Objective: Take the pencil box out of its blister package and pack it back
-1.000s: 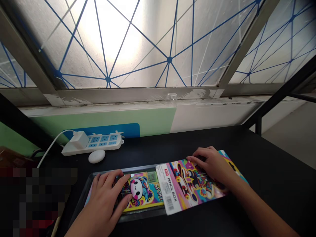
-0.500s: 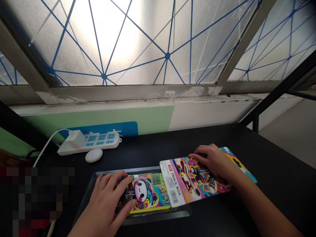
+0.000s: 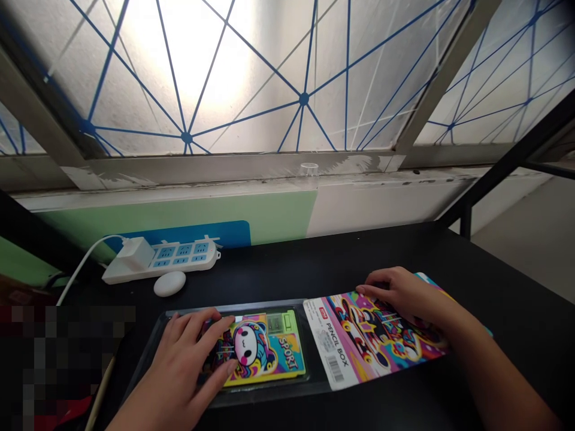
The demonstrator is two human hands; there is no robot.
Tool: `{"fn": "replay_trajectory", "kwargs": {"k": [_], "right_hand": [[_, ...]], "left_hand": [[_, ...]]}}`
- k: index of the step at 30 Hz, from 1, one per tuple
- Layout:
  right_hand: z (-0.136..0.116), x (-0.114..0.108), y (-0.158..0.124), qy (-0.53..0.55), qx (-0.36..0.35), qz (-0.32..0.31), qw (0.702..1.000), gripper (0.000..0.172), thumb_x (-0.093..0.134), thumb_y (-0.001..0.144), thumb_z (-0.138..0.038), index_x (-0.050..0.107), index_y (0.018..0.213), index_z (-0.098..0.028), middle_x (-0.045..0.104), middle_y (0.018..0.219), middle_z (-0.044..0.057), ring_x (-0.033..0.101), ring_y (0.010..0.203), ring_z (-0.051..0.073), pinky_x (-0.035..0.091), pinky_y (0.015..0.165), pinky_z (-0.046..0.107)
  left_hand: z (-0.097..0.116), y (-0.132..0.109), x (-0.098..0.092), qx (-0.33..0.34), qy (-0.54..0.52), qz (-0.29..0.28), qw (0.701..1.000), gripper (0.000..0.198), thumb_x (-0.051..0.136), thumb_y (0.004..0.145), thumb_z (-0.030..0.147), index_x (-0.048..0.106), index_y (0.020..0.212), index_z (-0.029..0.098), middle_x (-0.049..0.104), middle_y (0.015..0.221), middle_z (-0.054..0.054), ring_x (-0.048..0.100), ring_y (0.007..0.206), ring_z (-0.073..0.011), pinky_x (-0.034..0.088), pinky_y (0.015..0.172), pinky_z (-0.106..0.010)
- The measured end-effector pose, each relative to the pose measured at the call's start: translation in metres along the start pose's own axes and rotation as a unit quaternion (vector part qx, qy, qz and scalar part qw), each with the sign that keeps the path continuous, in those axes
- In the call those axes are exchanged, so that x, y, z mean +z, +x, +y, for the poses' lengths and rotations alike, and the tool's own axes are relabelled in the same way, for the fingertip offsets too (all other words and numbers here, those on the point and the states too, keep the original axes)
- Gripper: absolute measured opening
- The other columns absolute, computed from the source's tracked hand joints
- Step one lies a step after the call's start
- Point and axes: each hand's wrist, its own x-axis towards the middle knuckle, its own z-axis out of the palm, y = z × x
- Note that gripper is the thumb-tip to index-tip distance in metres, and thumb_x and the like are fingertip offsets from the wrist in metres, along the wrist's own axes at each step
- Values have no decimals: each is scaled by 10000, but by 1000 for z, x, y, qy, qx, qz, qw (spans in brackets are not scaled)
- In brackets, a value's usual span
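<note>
A colourful pencil box (image 3: 258,350) with a panda-like face and the word SPORT lies in a clear plastic tray (image 3: 317,365) on the black table. My left hand (image 3: 186,353) rests over the box's left end, fingers spread, thumb on its face. To the right, a printed card (image 3: 359,338) marked PENCIL BOX overlaps the tray's right part. Over the card's upper right lies my right hand (image 3: 399,293), its fingertips at the top edge; whether it grips the card is hard to make out.
Behind the tray stand a white power strip (image 3: 184,256) with a plugged-in adapter (image 3: 137,254) and a white oval object (image 3: 169,284). A small clear cup (image 3: 309,170) sits on the window ledge. Black frame bars (image 3: 466,221) rise at the right.
The card has slid to the right with my right hand, uncovering the right end of the pencil box. My left hand, the box and the tray appear slightly further left.
</note>
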Motion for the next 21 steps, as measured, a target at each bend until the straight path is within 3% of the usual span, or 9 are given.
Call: {"fn": "replay_trajectory", "kwargs": {"k": [6, 21], "right_hand": [[3, -1, -1, -2, 9, -22, 1000, 488, 572, 876, -692, 769, 736, -268, 721, 707, 3, 643, 662, 199, 451, 592, 280], [3, 5, 5, -40, 0, 52, 998, 480, 544, 910, -662, 735, 740, -256, 738, 732, 24, 635, 662, 204, 423, 638, 316]], "left_hand": [[-1, -1, 3, -4, 12, 1, 1000, 441, 562, 988, 525, 593, 1422, 449, 585, 1445, -54, 516, 1319, -366, 545, 1017, -559], [6, 0, -4, 11, 2, -12, 1000, 411, 526, 1008, 483, 602, 1410, 433, 581, 1420, -76, 517, 1304, -362, 459, 1077, -647]]}}
